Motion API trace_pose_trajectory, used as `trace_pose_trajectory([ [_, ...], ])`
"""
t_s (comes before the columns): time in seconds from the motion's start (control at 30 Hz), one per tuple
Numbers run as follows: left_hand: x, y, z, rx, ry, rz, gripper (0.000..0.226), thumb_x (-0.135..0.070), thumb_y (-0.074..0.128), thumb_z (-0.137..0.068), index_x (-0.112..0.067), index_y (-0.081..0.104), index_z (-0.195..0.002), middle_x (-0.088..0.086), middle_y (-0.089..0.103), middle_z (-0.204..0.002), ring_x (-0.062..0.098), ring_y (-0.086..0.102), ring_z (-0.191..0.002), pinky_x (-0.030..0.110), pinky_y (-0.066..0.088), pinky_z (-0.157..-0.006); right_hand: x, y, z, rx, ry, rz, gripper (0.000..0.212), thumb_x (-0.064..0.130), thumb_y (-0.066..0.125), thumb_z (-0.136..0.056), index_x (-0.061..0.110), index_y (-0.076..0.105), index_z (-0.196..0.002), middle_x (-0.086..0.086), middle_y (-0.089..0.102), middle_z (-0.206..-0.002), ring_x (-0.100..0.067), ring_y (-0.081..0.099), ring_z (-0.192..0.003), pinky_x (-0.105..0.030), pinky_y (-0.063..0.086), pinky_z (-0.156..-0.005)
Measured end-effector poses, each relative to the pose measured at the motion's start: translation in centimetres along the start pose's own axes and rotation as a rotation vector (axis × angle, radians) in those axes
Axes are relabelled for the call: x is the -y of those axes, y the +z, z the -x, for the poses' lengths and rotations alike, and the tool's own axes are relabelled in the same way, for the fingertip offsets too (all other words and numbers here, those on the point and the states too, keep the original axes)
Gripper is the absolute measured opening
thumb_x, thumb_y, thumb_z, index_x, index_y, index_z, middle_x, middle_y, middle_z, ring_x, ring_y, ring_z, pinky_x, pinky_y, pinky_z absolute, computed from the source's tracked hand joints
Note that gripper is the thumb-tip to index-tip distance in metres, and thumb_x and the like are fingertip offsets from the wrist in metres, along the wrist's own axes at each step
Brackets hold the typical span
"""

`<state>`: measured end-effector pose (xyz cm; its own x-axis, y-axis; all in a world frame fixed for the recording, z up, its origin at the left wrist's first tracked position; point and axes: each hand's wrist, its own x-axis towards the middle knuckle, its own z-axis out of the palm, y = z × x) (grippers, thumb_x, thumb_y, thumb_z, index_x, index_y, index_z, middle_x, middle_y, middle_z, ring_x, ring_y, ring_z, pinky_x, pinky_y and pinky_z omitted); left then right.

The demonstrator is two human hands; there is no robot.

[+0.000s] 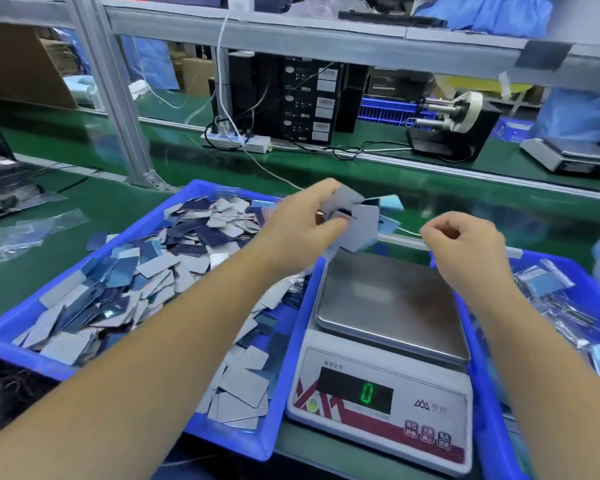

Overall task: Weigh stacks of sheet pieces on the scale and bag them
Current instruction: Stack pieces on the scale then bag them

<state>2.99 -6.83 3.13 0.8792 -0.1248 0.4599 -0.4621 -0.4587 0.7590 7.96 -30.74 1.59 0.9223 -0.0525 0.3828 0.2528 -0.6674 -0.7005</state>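
We count 2 hands: left hand [300, 220], right hand [465, 247]. 1 scale [381, 341] in front of us, 2 blue bins: left bin [146, 220], right bin [478, 393]. Loose sheet pieces [146, 271]: too many to count. 1 power strip [236, 142].

The left hand [302, 216] grips a blurred bunch of grey sheet pieces [355, 220] above the scale [385, 344], whose display reads 0. The right hand [465, 247] hovers curled, apparently holding nothing. Blue trays [0, 341] flank the scale.
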Motion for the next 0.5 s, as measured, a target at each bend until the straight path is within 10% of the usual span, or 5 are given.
trace_pose_trajectory([
  [0.27, 0.7, 4.8, 1.4, 0.245, 0.345, -0.291, 0.030, 0.017, 0.060, -0.076, -0.001, 0.072, -0.097, 0.010, 0.070, -0.098, 0.029, 0.061, -0.095, 0.034, 0.046, -0.087, -1.7, -0.6, -0.9, -0.049, 0.160, -0.082, 0.017, 0.025, 0.054, -0.079, 0.017, 0.067, -0.071, 0.017, 0.058, -0.054, 0.001, 0.047, -0.042, -0.017, 0.037, -0.041],
  [0.5, 0.7, 4.2, 2.3, 0.429, 0.105, -0.203, 0.039, -0.006, 0.056, -0.074, -0.012, 0.069, -0.110, 0.000, 0.057, -0.115, 0.014, 0.053, -0.109, 0.021, 0.042, -0.094, -1.6, 0.0, -0.7, 0.030, 0.118, -0.063, 0.019, 0.023, 0.057, -0.082, 0.023, 0.066, -0.066, 0.022, 0.060, -0.058, -0.009, 0.053, -0.065, -0.026, 0.041, -0.060],
])
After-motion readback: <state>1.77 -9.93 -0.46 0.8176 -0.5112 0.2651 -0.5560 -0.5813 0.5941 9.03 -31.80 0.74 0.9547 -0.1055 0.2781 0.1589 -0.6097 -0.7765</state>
